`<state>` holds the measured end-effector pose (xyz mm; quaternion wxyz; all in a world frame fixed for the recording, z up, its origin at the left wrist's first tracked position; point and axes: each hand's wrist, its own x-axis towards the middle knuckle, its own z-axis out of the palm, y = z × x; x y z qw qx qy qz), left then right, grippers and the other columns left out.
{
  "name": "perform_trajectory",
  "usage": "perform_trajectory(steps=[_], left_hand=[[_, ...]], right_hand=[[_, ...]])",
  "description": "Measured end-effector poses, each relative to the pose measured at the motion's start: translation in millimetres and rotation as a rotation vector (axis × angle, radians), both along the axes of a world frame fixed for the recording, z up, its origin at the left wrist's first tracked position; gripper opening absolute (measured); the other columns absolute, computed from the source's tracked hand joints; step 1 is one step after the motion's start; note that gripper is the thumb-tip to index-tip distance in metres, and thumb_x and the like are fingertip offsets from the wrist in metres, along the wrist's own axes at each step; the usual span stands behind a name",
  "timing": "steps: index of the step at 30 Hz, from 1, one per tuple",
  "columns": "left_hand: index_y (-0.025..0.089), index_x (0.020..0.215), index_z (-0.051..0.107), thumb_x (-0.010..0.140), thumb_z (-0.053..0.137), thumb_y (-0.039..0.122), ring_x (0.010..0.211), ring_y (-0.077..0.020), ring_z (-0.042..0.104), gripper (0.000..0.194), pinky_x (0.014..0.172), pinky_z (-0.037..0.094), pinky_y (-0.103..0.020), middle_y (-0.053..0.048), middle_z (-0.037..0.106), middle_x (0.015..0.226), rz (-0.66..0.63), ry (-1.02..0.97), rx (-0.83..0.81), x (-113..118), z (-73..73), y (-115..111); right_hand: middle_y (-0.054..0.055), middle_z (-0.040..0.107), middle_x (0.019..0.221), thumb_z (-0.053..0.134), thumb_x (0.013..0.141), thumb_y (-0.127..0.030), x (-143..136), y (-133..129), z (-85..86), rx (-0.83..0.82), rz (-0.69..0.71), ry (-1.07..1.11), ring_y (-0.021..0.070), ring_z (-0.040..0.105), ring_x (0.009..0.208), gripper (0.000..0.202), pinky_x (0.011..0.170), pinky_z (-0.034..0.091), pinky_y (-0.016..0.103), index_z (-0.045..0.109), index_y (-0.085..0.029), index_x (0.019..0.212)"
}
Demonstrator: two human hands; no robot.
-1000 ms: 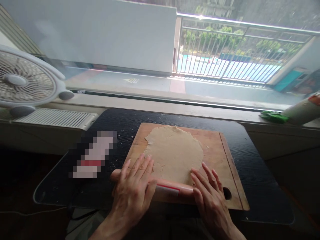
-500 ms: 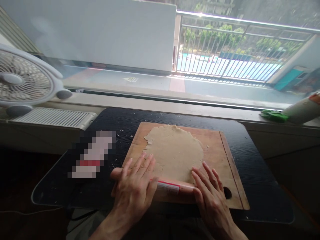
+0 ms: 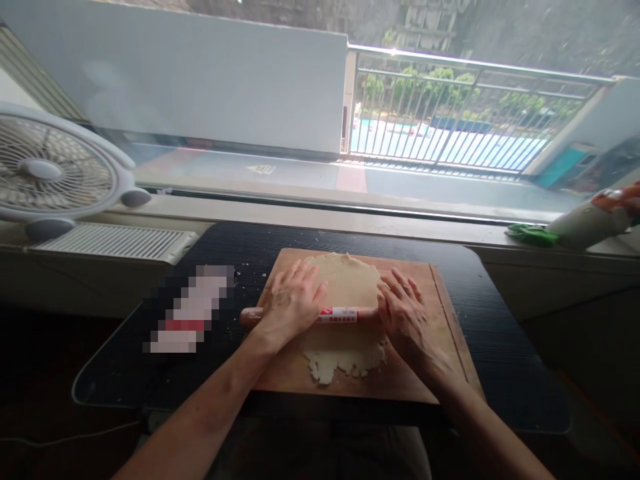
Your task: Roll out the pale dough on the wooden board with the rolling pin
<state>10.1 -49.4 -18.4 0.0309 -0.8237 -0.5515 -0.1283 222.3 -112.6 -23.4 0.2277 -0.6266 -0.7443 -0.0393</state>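
Thin, pale dough (image 3: 347,279), ragged near edge, centre frame; rolling pin (image 3: 340,315) (smooth cylinder, red/white label) lies across it. Looks mid-roll; next stroke prob. needs even pressure. L hand (image 3: 293,297) & R hand (image 3: 404,310) rest palm-down on pin, fingers extended, loosely spread. Flat wooden board (image 3: 285,377) beneath, on black table (image 3: 510,380).

Fan (image 3: 42,169) — partly outside the left edge
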Motion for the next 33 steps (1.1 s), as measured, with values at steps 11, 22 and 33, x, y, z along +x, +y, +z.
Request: perform_trajectory(steps=[11, 22, 33], left_hand=[[0.023, 0.113, 0.059, 0.087, 0.046, 0.036, 0.128, -0.0261, 0.037, 0.032, 0.108, 0.023, -0.049, -0.005, 0.055, 0.127, -0.3, -0.061, 0.045, -34, -3.7, -77], [0.021, 0.114, 0.057, 0.092, 0.034, 0.039, 0.126, -0.0241, 0.039, 0.037, 0.106, 0.023, -0.049, -0.006, 0.055, 0.126, -0.438, -0.038, -0.021, 51, 4.3, 15], [0.021, 0.123, 0.053, 0.094, 0.028, 0.036, 0.127, -0.0211, 0.038, 0.041, 0.108, 0.023, -0.044, -0.005, 0.052, 0.131, -0.489, -0.056, -0.086, 113, 2.3, 8]], right_hand=[[0.005, 0.061, 0.111, 0.05, 0.088, -0.022, 12, -85, -17.4, 0.05, 0.22, 0.004, 0.0233, 0.045, 0.119, 0.035, 0.107, 0.025, 0.048, 0.049, -0.018, 0.123], [0.003, 0.059, 0.085, 0.046, 0.088, -0.021, 27, -115, -15.1, 0.036, 0.099, 0.184, 0.0196, 0.053, 0.093, 0.019, 0.093, 0.04, 0.041, 0.058, -0.022, 0.103], [0.01, 0.055, 0.118, 0.048, 0.086, -0.024, 12, -107, -18.6, 0.058, 0.046, 0.145, 0.0249, 0.045, 0.116, 0.039, 0.099, 0.037, 0.043, 0.048, -0.015, 0.125]])
